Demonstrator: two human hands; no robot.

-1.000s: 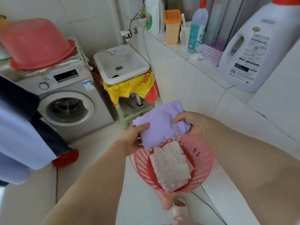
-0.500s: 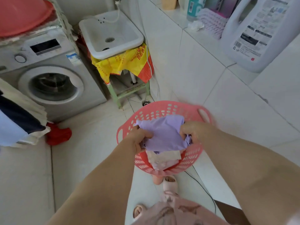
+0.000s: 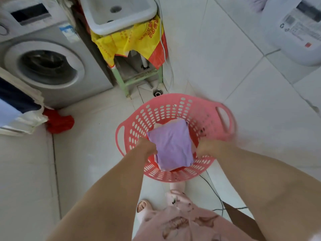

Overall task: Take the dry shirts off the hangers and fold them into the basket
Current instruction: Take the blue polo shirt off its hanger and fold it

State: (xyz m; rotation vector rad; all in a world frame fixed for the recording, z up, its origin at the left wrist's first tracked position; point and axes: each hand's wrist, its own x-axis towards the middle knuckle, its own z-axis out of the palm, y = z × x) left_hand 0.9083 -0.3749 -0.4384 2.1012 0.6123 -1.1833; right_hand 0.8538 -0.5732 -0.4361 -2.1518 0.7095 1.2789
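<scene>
A folded purple shirt [image 3: 172,146] lies flat inside the pink perforated basket [image 3: 166,108] on the floor, on top of a pale folded garment whose edge shows beneath it. My left hand [image 3: 147,146] touches the shirt's left edge inside the basket. My right hand [image 3: 208,146] is at the shirt's right edge, blurred, so its grip is unclear. Hanging clothes in navy, light blue and white [image 3: 15,108] show at the left edge.
A washing machine [image 3: 52,66] stands at the upper left, a red cloth [image 3: 59,121] on the floor beside it. A white sink [image 3: 119,13] with a yellow and red bag [image 3: 128,40] is behind the basket. A detergent jug [image 3: 295,32] sits on the tiled ledge at right.
Both hands have lowered the folded purple shirt from above the basket down into it, where it now lies flat. The view has tilted further down.
</scene>
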